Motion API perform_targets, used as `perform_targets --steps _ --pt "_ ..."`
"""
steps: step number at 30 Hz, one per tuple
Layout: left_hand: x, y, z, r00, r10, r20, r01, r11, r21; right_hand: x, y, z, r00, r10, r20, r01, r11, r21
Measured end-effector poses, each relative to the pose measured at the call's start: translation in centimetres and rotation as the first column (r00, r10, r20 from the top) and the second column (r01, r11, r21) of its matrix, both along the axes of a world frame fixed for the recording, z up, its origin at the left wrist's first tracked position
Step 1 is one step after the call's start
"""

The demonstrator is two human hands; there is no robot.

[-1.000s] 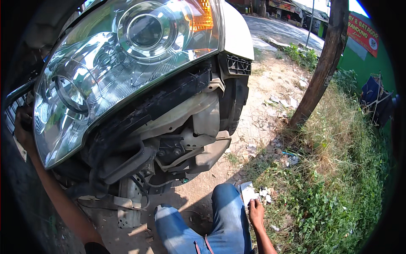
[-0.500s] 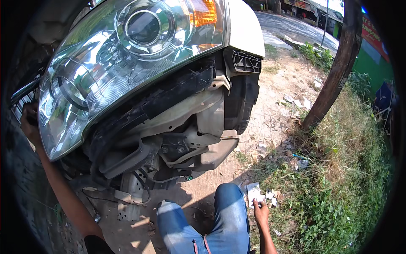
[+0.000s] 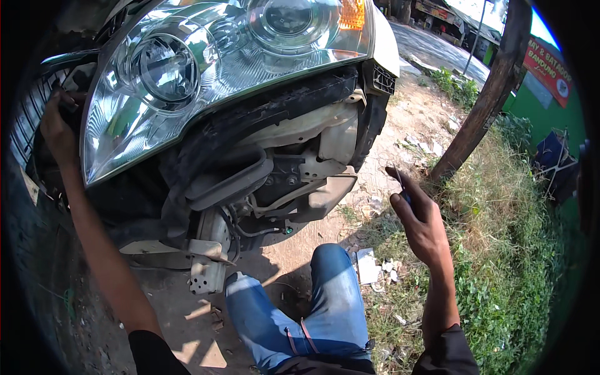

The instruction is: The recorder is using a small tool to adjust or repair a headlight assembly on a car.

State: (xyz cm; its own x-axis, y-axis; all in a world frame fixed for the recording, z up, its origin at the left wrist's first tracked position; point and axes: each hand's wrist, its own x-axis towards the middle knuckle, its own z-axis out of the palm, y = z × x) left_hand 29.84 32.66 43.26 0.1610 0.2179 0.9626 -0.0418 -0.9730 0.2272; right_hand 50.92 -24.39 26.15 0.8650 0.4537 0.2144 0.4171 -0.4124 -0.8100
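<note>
Looking down from a seated person's head at the front corner of a vehicle with the parts under its lamp exposed. A large clear headlight (image 3: pixel 215 81) with an orange corner section spreads around 11 o'clock, its outer end against a white body panel (image 3: pixel 385 40) at 1 o'clock. A black bar (image 3: pixel 269 115) runs beneath it.

The person's 2 bare hands are well apart. The left hand (image 3: pixel 59 128), between 9 and 10 o'clock, reaches up beside the headlight's inner edge, near the grille (image 3: pixel 25 122). Its fingers are bent, but the tips sink into shadow; I cannot tell whether they grip anything. The right hand (image 3: pixel 428 231), near 4 o'clock, pinches a slim blue item (image 3: pixel 407 196) between thumb and fingers; its kind is unclear.

Judging the risks: the left fingertips work in a dark, narrow gap, so a slip could scrape knuckles on hard edges there. If the headlight's mounts are loose, which I cannot see, a hard pull at this 1 edge could shift it or strain a tab. A careless swing of the slim blue item could scratch the lens. A weak pinch could drop it among grass and litter near the white card (image 3: pixel 367 265) at 5 o'clock, where it would be hard to spot.
</note>
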Motion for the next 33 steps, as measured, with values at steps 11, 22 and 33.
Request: perform_targets --steps 11,22,33 --pt "2.3 -3.4 -0.9 0.987 -0.106 0.117 0.112 0.993 -0.037 0.1 7.3 12.3 0.777 0.158 0.609 0.112 0.918 -0.381" --pt "1.4 -0.6 -0.8 0.994 0.011 0.109 -0.007 0.999 -0.032 1.7 11.1 12.7 0.686 0.172 0.707 0.2 0.89 -0.41" --pt "2.1 -6.9 -0.6 0.953 -0.159 0.26 0.132 0.984 0.115 0.5 13.7 12.1 0.669 0.112 0.735 0.351 0.824 -0.445"
